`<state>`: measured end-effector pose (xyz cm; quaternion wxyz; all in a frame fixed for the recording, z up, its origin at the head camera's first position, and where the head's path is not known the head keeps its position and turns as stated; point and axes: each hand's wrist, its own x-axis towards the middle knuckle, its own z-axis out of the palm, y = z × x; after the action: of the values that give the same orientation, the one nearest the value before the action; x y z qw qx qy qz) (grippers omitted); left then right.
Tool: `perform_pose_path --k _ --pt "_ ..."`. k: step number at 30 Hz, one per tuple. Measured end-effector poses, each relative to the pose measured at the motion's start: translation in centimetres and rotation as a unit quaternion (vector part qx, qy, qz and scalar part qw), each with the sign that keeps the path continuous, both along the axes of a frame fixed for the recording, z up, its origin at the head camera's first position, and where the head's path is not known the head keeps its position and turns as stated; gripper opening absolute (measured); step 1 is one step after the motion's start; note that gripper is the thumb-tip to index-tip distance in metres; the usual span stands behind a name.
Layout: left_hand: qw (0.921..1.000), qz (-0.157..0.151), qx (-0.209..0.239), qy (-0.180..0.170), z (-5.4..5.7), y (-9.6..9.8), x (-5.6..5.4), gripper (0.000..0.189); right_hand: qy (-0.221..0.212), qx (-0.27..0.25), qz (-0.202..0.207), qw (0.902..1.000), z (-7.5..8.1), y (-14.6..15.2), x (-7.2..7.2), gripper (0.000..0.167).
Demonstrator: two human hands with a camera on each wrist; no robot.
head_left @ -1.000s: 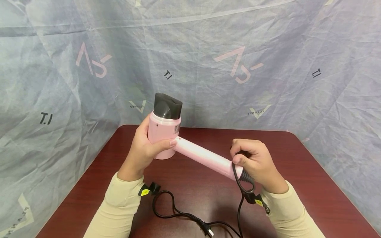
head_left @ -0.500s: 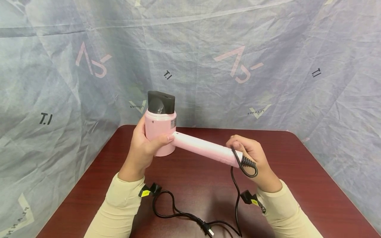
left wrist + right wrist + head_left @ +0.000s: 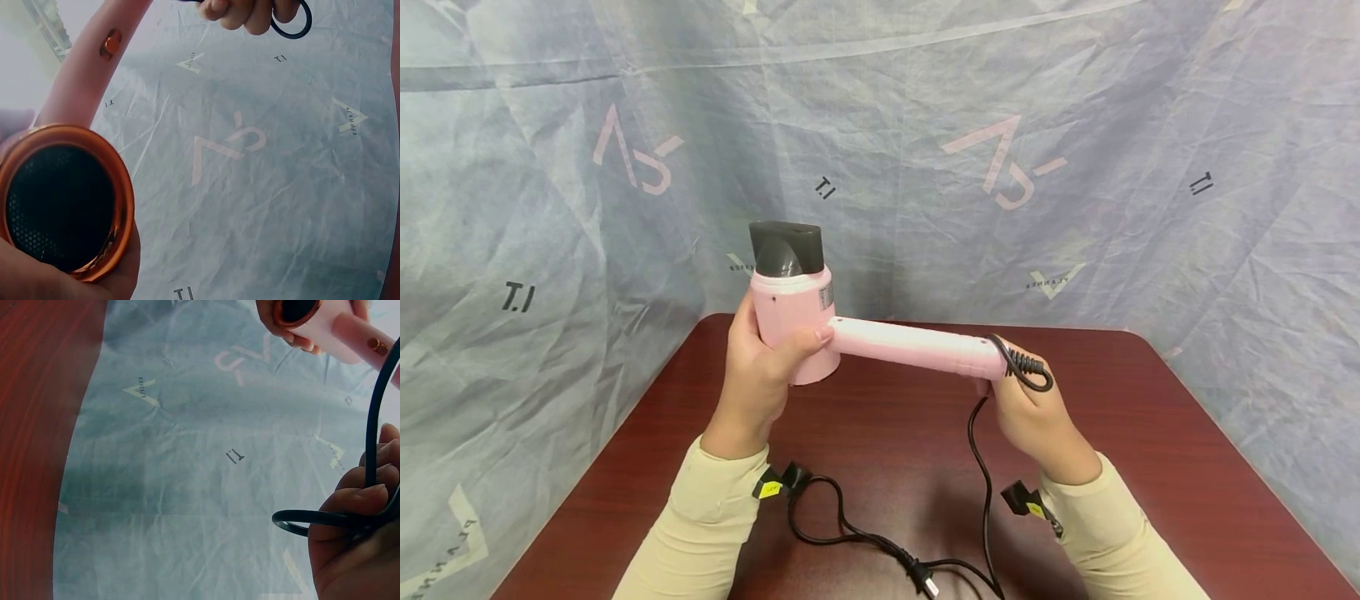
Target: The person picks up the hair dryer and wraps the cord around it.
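Above the counter, between side edges, the left grip clasps a pink hair dryer by its barrel, seemingly steadying it while the right grip clutches its cord.

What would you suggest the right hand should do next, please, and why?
I'd probably have the right hand carry the cord around the handle: its fingers grip the cord, one loop crosses the handle's end, the left hand holds the hair dryer, and the rest of the cord lies loose with its plug on the table.
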<state>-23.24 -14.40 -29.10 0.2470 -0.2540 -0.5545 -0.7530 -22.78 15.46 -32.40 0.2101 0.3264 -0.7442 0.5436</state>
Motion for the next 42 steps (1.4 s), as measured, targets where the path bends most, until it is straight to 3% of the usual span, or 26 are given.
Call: perform_pose_path --k 6,8,12,19,24,33,42 --pt "0.9994 0.019 0.028 0.005 -0.1 0.2 -0.1 0.064 0.058 0.028 0.001 0.9979 -0.4 -0.1 -0.4 0.028" --pt "0.999 0.022 0.037 0.009 -0.1 0.2 -0.1 0.064 0.07 0.049 -0.019 0.9962 -0.5 -0.2 -0.4 0.025" --pt "0.9983 0.027 0.049 0.017 -0.1 0.3 -0.3 0.064 0.06 0.074 -0.046 0.9943 -0.6 -0.4 -0.2 0.019" --pt "0.9971 0.039 0.061 0.023 -0.1 0.3 -0.3 0.064 0.068 0.104 -0.053 0.9908 -0.7 -0.9 -0.1 0.012" --pt "0.9961 0.046 0.07 0.03 -0.1 0.3 -0.4 0.064 0.077 0.145 -0.078 0.9834 -0.8 -1.1 -0.3 0.003" --pt "0.9924 0.062 0.1 0.038 0.0 -0.1 -0.6 0.063 0.001 0.185 -0.073 0.9801 -0.8 -1.3 -0.1 0.036" --pt "0.9895 0.079 0.112 0.045 0.1 -0.6 -0.7 0.064 0.0 0.23 -0.083 0.9696 -0.7 -1.3 0.2 0.022"
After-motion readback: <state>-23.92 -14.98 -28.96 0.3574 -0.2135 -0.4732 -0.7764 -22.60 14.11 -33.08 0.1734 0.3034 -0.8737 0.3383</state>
